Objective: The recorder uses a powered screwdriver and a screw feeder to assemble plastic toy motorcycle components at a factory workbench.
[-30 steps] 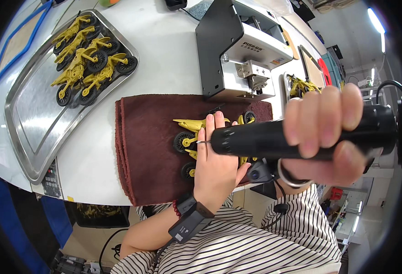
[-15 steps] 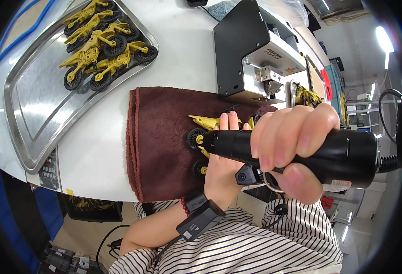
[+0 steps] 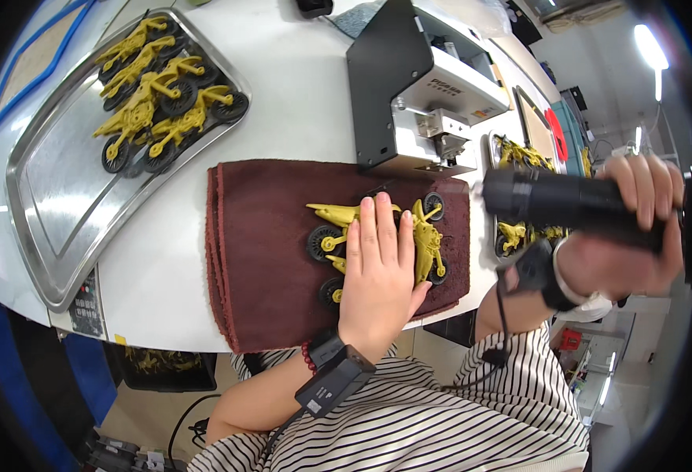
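"Where's room around the left hand's fingers (image 3: 387, 236)?"
"Leftward, past the wheels (image 3: 313, 245) beside them: bare cloth (image 3: 263, 252), then desk (image 3: 165, 252) up to the metal tray (image 3: 63, 197)."
"Ahead of them?"
"The machine (image 3: 385, 110) blocks that."
"Rightward?"
"Yellow parts (image 3: 426, 244) crowd them; beyond a cloth strip, the black tool (image 3: 558, 200) in the right hand's fingers (image 3: 643, 189) hangs in the way."

black-and-white machine (image 3: 385, 98) on a white tabletop (image 3: 299, 102), blue-edged tan panel (image 3: 31, 69) at far left, bright tube light (image 3: 650, 47) at upper right, red object (image 3: 556, 132) beside teal box (image 3: 575, 141), black bin (image 3: 169, 383) below table level
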### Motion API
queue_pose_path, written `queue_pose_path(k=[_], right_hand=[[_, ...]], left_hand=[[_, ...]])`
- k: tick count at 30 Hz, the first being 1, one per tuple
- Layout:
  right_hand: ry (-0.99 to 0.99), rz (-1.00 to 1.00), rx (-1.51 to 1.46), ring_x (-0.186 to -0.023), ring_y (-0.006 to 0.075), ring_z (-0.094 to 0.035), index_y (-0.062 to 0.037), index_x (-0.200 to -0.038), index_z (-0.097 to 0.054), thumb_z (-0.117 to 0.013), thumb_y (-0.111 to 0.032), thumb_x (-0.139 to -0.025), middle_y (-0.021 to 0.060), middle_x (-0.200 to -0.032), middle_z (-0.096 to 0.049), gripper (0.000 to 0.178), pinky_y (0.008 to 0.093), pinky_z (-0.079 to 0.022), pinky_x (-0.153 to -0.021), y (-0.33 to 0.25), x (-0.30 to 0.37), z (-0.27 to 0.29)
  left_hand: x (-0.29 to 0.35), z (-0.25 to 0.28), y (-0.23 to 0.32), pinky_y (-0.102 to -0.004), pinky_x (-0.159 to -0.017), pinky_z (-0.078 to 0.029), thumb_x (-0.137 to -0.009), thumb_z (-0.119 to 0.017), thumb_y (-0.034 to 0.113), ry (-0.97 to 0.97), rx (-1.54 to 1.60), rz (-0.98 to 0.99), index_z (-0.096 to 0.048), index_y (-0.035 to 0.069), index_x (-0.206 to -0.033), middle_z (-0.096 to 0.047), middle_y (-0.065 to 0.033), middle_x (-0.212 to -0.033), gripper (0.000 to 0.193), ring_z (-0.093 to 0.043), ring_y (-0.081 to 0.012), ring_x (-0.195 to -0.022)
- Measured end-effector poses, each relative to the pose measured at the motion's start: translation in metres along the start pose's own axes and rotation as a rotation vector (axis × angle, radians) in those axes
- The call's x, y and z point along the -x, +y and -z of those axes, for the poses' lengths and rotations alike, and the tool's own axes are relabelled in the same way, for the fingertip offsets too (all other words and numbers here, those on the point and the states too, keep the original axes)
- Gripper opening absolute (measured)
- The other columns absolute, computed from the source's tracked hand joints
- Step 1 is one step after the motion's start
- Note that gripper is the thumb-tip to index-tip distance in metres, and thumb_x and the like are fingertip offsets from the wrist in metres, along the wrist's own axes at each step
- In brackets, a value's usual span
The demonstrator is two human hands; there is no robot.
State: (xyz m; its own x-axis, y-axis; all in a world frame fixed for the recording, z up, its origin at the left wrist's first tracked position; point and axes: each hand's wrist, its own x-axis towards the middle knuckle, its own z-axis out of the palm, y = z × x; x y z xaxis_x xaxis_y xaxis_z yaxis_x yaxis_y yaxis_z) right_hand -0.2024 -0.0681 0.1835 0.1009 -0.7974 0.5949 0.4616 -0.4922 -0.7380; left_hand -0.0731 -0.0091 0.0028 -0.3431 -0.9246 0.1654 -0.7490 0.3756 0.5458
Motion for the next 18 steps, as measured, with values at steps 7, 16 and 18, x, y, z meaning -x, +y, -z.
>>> queue_pose_path(k=[7, 16, 18], right_hand=[[0.096, -0.006, 0.240, -0.066, 0.0173, -0.046, -0.0031, -0.091, -0.046, -0.050, -0.009, -0.070, 0.0074, -0.077, -0.046, 0.022, 0.0329, -0.036, -0.070, 0.022, -0.024, 0.050], [0.049, -0.146, 0.192, -0.064, 0.0168, -0.044, -0.0039, -0.094, -0.045, -0.050, -0.012, -0.071, 0.0074, -0.078, -0.044, 0.025, 0.0333, -0.037, -0.067, 0.033, -0.005, 0.040], [-0.070, -0.136, 0.084, -0.065, 0.0174, -0.046, -0.0050, -0.097, -0.044, -0.049, -0.012, -0.072, 0.0071, -0.080, -0.046, 0.027, 0.0344, -0.039, -0.068, 0.037, 0.004, 0.032]], left_hand=[[-0.001, -0.001, 0.001, -0.0456, -0.105, -0.022, -0.068, -0.066, 0.048, -0.007, -0.034, 0.011, -0.042, 0.004, -0.130, -0.027, -0.0277, -0.138, 0.080, -0.024, -0.0400, -0.130], [-0.003, -0.001, -0.001, -0.0454, -0.104, -0.024, -0.065, -0.068, 0.047, 0.001, -0.011, 0.016, -0.045, 0.004, -0.128, -0.029, -0.0279, -0.137, 0.079, -0.026, -0.0401, -0.129], [-0.002, -0.001, 0.001, -0.0454, -0.104, -0.025, -0.065, -0.068, 0.046, 0.026, -0.005, 0.017, -0.046, 0.003, -0.127, -0.029, -0.0281, -0.136, 0.079, -0.027, -0.0407, -0.128]])
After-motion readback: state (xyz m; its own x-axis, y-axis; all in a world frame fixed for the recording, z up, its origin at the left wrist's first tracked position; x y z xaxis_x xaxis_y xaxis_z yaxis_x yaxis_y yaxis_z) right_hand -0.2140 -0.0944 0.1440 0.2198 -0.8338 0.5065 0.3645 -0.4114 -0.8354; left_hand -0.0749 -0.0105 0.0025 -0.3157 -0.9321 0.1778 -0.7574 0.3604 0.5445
